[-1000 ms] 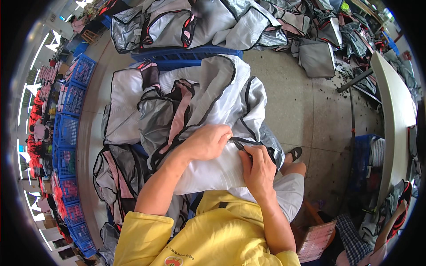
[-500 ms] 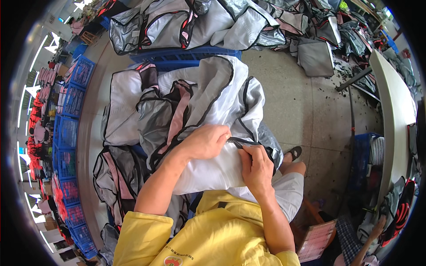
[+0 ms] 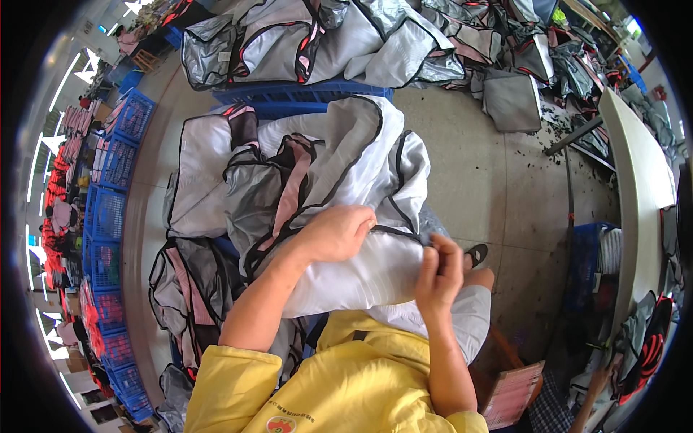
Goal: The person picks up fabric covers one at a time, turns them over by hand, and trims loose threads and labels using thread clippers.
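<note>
A large sewn piece of white and silver fabric [image 3: 361,270] with black-bound edges lies bunched across my lap and in front of me. My left hand [image 3: 336,232] is closed in a pinch on its black edging [image 3: 393,231], near the middle of the strip. My right hand [image 3: 439,276] is at the right end of that edging, with fingers curled and thumb pressed to them. Whatever the right fingers hold, if anything, is too small and blurred to make out. A pink strip [image 3: 292,184] runs through the grey folds left of centre.
A blue crate [image 3: 303,92] ahead bears more silver and white pieces [image 3: 332,54]. Other sewn pieces [image 3: 512,101] lie heaped at the far right, beside a pale table [image 3: 635,195]. Blue crates [image 3: 108,213] line the left side. A person's arm [image 3: 592,397] shows at the lower right.
My right hand has moved right along the black edging, away from my left hand. The left hand keeps its pinch in nearly the same place.
</note>
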Demonstrator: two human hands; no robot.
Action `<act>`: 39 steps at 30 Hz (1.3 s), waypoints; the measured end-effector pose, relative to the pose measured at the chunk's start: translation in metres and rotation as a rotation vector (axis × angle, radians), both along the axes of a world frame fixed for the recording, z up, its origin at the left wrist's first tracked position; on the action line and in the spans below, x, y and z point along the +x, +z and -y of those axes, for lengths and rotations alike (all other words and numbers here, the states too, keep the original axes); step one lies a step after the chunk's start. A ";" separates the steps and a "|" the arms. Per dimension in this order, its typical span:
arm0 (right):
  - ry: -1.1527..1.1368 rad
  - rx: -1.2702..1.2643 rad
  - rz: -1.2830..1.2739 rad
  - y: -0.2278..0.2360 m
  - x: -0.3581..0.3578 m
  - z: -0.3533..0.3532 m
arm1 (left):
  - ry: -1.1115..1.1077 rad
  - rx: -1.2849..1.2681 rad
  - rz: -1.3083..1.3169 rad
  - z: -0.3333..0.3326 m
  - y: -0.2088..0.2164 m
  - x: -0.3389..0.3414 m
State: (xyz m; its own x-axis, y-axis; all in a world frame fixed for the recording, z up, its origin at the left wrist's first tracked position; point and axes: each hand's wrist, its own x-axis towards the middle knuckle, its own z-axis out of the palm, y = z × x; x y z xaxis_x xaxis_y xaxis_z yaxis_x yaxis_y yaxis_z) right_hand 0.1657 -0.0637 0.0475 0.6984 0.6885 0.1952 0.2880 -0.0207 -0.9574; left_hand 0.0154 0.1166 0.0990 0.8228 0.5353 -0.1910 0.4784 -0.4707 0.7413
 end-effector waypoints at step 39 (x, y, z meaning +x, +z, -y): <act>0.085 -0.214 -0.308 -0.029 0.010 0.068 | -0.277 0.493 0.028 0.027 0.041 0.058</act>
State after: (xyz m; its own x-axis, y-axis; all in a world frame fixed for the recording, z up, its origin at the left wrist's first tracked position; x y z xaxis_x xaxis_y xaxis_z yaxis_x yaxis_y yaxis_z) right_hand 0.1759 -0.1321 0.0188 0.6404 0.7493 -0.1689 -0.0028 -0.2176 -0.9760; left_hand 0.0735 0.0896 0.1404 0.9464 0.3191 0.0507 0.2711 -0.8696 0.4127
